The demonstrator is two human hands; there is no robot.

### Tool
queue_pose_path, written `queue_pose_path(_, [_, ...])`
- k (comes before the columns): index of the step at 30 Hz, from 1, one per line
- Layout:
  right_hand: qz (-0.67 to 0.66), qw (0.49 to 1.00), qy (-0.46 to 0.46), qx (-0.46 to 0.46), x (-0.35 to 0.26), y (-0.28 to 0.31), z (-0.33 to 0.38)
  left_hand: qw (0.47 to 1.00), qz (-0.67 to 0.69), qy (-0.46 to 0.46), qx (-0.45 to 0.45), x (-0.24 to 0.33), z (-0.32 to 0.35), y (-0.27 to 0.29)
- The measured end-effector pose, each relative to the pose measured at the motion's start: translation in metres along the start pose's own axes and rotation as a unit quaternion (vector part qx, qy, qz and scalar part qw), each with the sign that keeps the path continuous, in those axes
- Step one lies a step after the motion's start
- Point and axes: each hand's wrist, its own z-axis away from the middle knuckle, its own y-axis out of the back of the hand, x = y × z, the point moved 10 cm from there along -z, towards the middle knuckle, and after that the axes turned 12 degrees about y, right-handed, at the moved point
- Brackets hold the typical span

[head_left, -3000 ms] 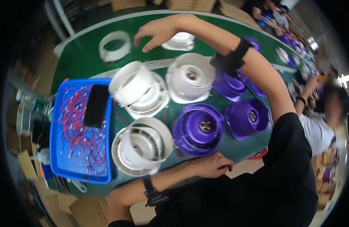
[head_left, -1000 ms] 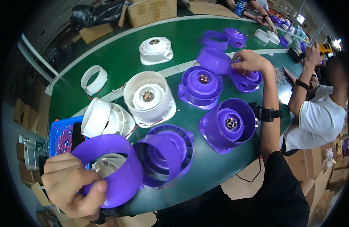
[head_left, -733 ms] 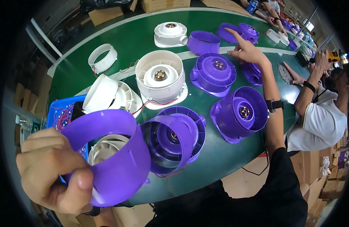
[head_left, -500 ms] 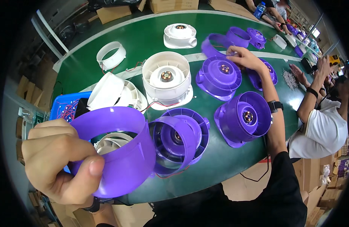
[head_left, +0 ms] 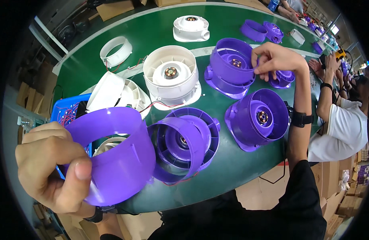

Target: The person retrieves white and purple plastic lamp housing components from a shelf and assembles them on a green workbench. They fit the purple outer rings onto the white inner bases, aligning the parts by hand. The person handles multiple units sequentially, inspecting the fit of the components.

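Your left grip [head_left: 52,168] is pinched on the purple ring [head_left: 112,154], thumb across its near wall and fingers curled over the rim, holding it up close to the camera at the lower left. That ring hides most of the blue bin [head_left: 66,114] and the white fan [head_left: 108,144] seen through its opening; you can only make out red wires at the bin's edge. Your wrist is cut off at the frame's bottom. Just right of the ring, a purple fan [head_left: 188,142] lies tilted on the green surface [head_left: 152,32], its base partly hidden. Farther right, your right arm reaches out across the surface, hand [head_left: 276,60] bent down at the wrist, fingertips pinching the rim of another purple housing [head_left: 232,66]. Your hand covers part of a small purple piece [head_left: 282,78] behind it.
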Motion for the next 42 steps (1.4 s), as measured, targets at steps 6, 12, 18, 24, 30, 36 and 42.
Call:
queue_pose_path(6, [0.036,0.999,-0.016,-0.024,-0.012,-0.009,-0.008,0.999,-0.034,0.012,-0.032,-0.004,0.002,0.002])
queue_pose_path(12, [0.094,0.988,-0.016,0.119,-0.023,0.025,0.023,0.989,-0.104,0.088,0.058,-0.001,0.012,0.005])
queue_pose_path(18, [0.049,0.943,0.21,0.254,-0.124,0.039,0.089,0.988,-0.11,0.088,0.068,-0.021,0.016,0.001])
queue_pose_path(24, [0.143,0.923,0.256,0.248,-0.15,-0.033,0.113,0.991,-0.094,0.08,0.052,-0.034,0.01,-0.013])
queue_pose_path(30, [0.153,0.911,0.27,0.273,-0.157,-0.041,0.091,0.991,-0.088,0.094,0.045,-0.045,0.021,-0.012])
queue_pose_path(36, [0.138,0.909,0.263,0.292,-0.148,-0.042,0.079,0.991,-0.083,0.095,0.037,-0.04,0.031,-0.03])
queue_pose_path(42, [0.124,0.907,0.273,0.296,-0.145,-0.048,0.064,0.989,-0.093,0.107,0.046,-0.045,0.042,-0.026])
